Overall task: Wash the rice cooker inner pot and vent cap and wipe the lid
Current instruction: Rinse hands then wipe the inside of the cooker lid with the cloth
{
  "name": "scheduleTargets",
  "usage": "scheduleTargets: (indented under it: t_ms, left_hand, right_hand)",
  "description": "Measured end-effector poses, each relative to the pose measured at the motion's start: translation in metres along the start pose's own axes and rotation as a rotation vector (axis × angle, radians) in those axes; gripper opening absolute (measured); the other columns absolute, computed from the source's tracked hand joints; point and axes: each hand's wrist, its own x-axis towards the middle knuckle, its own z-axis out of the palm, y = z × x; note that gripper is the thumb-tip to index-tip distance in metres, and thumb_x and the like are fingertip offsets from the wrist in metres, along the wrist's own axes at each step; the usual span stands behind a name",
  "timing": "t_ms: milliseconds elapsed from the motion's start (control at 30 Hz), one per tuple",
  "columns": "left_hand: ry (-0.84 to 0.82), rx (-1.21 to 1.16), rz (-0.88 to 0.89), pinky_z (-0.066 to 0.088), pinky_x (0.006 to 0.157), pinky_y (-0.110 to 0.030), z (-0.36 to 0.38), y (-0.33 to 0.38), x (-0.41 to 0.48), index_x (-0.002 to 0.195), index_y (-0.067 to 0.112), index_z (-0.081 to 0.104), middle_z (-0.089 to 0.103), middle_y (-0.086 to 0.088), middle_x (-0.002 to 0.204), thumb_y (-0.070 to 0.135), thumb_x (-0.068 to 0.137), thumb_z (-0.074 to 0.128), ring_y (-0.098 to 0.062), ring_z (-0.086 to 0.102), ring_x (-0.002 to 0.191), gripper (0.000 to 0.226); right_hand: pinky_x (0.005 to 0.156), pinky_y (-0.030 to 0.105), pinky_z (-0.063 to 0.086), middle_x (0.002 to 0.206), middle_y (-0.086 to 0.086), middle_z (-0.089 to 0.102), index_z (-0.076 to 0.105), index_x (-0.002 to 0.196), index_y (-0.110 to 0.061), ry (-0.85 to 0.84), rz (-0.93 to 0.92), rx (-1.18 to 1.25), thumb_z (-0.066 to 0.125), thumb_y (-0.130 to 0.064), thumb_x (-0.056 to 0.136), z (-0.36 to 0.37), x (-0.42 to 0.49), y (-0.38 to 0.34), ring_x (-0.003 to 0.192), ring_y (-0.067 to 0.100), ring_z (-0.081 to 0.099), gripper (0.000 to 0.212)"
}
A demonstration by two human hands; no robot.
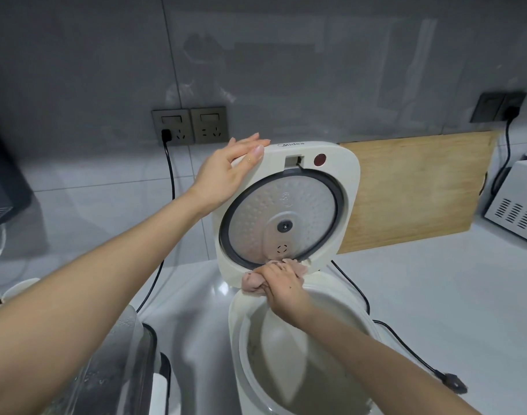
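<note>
1. Lid (347, 187) of the rice cooker stood raised on its hinge above the cooker body (235, 324), with its inner face turned toward the person and leaning slightly back toward the wall.
2. The left hand (226, 172) held the lid's upper left corner. Its fingers (247, 143) lay over the top edge and the thumb pressed the front face, so the corner was pinched between them.
3. The right hand (281, 283) was at the lid's lowest edge, just above the hinge. Its fingers were curled tight round a bunched pink cloth (251, 281), which was touching the bottom of the dark seal ring (337, 202).
4. The dimpled metal plate (304, 199) inside that ring lay wholly above the cloth and farther from the person. Judging from this, the wipe had to travel upward over the plate or round the ring, and the cloth hand was the nearer one to do it.
5. The left hand was on the opposite corner, diagonally across the plate. It appeared to brace the lid against the push of the cloth.
6. Inside the cooker body there was a pale grey hollow. Whether that was the inner pot or the bare cavity could not be told, and the vent cap was not plainly in view.
7. The cooker stood on the white desk (436, 295), and a wooden board (415, 190) leaned on the wall behind it.
</note>
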Motion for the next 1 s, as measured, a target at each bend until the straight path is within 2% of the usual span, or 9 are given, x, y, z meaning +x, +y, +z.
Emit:
scheduleTargets:
  t_ms: [133, 233, 333, 433, 533, 600, 700, 800, 1000]
  left_hand:
    - [-0.013, -0.001, -0.039, 0.012, 0.118, -0.029, -0.001, 0.0, -0.001, 0.126, 0.034, 0.056, 0.041, 0.01, 0.145, 0.044, 0.095, 0.043, -0.011, 0.016, 0.144, 0.035]
    - [-0.022, -0.018, -0.024, 0.01, 0.118, -0.028, -0.001, 0.003, -0.004, 0.127, 0.032, 0.056, 0.041, 0.009, 0.145, 0.04, 0.096, 0.043, -0.009, 0.016, 0.143, 0.034]
    - [-0.029, -0.005, -0.02, 0.009, 0.119, -0.027, -0.001, 0.004, -0.005, 0.127, 0.03, 0.056, 0.041, 0.008, 0.145, 0.038, 0.097, 0.043, -0.006, 0.017, 0.142, 0.034]
    - [-0.029, 0.006, -0.012, 0.009, 0.119, -0.03, -0.002, -0.001, -0.003, 0.126, 0.033, 0.057, 0.042, 0.009, 0.145, 0.042, 0.096, 0.044, -0.007, 0.019, 0.142, 0.034]
    - [-0.021, -0.004, 0.013, 0.01, 0.12, -0.029, -0.001, -0.001, 0.0, 0.124, 0.028, 0.059, 0.047, 0.009, 0.14, 0.038, 0.097, 0.044, 0.008, 0.029, 0.133, 0.033]
    - [-0.011, -0.001, 0.021, 0.011, 0.12, -0.028, 0.0, 0.0, 0.0, 0.123, 0.027, 0.059, 0.048, 0.011, 0.137, 0.037, 0.097, 0.044, 0.012, 0.03, 0.129, 0.032]
    - [-0.006, 0.003, 0.01, 0.013, 0.12, -0.031, 0.001, -0.003, 0.001, 0.122, 0.031, 0.06, 0.048, 0.008, 0.14, 0.041, 0.096, 0.044, 0.001, 0.03, 0.136, 0.032]
    - [-0.015, 0.0, -0.003, 0.015, 0.119, -0.035, 0.001, -0.007, 0.002, 0.121, 0.037, 0.06, 0.047, 0.009, 0.141, 0.052, 0.092, 0.044, -0.007, 0.027, 0.14, 0.036]
    - [-0.01, -0.003, -0.009, 0.014, 0.119, -0.037, 0.001, -0.008, 0.002, 0.12, 0.041, 0.059, 0.046, 0.011, 0.142, 0.062, 0.086, 0.042, -0.009, 0.025, 0.141, 0.044]
  right_hand:
    - [0.095, 0.029, 0.025, 0.104, 0.005, 0.064, 0.059, 0.106, -0.013, -0.08, -0.134, -0.049, 0.05, 0.007, 0.066, -0.008, -0.004, 0.003, 0.101, 0.024, 0.055, 0.046]
    - [0.096, 0.031, 0.031, 0.108, 0.005, 0.068, 0.066, 0.099, -0.013, -0.081, -0.292, -0.241, 0.038, -0.013, 0.069, -0.033, -0.006, 0.027, 0.102, 0.023, 0.064, 0.042]
    - [0.097, 0.03, 0.032, 0.107, -0.002, 0.067, 0.066, 0.098, -0.02, -0.113, -0.303, -0.463, 0.047, -0.022, 0.075, -0.052, -0.008, 0.049, 0.103, 0.018, 0.062, 0.03]
    - [0.091, 0.032, 0.04, 0.095, 0.0, 0.064, 0.063, 0.093, -0.016, -0.077, -0.162, -0.534, 0.056, -0.012, 0.067, -0.069, -0.008, 0.066, 0.091, 0.021, 0.064, 0.027]
    - [0.064, 0.039, 0.051, 0.088, 0.008, 0.06, 0.059, 0.092, -0.01, -0.074, 0.158, -0.494, 0.064, 0.001, 0.055, -0.067, -0.001, 0.057, 0.076, 0.031, 0.063, 0.039]
    - [0.056, 0.035, 0.045, 0.088, 0.01, 0.059, 0.057, 0.09, -0.01, -0.032, 0.383, -0.39, 0.064, 0.001, 0.06, -0.053, 0.0, 0.037, 0.075, 0.032, 0.06, 0.033]
    - [0.077, 0.041, 0.045, 0.102, 0.007, 0.06, 0.05, 0.102, -0.013, -0.011, 0.711, 0.037, 0.047, -0.007, 0.086, -0.03, 0.009, -0.006, 0.097, 0.03, 0.058, 0.018]
    - [0.081, 0.039, 0.046, 0.097, -0.003, 0.061, 0.049, 0.102, -0.024, 0.016, 0.736, 0.392, 0.048, -0.015, 0.091, -0.016, 0.021, -0.049, 0.095, 0.023, 0.059, 0.014]
    - [0.081, 0.034, 0.047, 0.088, 0.0, 0.056, 0.051, 0.101, -0.014, 0.169, 0.835, 0.923, 0.045, -0.011, 0.095, -0.047, 0.034, -0.082, 0.091, 0.021, 0.056, 0.009]
